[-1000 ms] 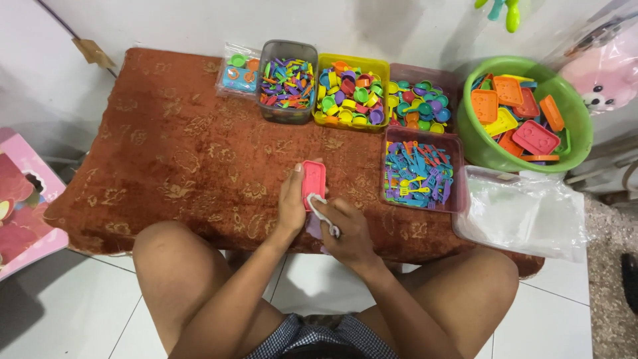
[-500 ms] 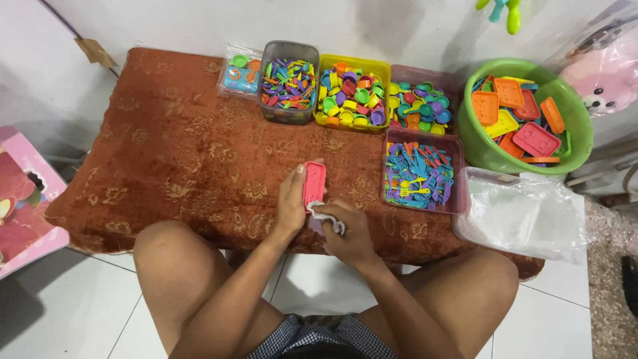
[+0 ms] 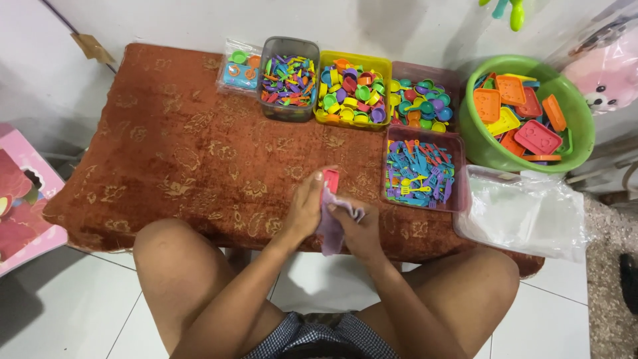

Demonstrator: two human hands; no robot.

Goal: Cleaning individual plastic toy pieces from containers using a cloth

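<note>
My left hand (image 3: 307, 203) grips a small pink-red plastic tray (image 3: 330, 179), of which only the top edge shows above my fingers. My right hand (image 3: 355, 229) presses a pale lilac cloth (image 3: 330, 233) against the tray's lower part. Both hands are close together over the near edge of the low table, which is covered with a rust-brown patterned cloth (image 3: 173, 153). The rest of the tray is hidden behind the hands and the cloth.
Along the far edge stand a small clear pack (image 3: 238, 66), a grey bin (image 3: 289, 80), a yellow bin (image 3: 352, 90) and a pink bin (image 3: 422, 100) of small coloured toy pieces. Another pink bin (image 3: 420, 169) sits nearer. A green basin (image 3: 525, 113) holds trays. Clear bags (image 3: 522, 213) lie right.
The pink tray was flat and mostly visible in my left hand. Now it is largely covered, and the lilac cloth in my right hand is drawn up over it.
</note>
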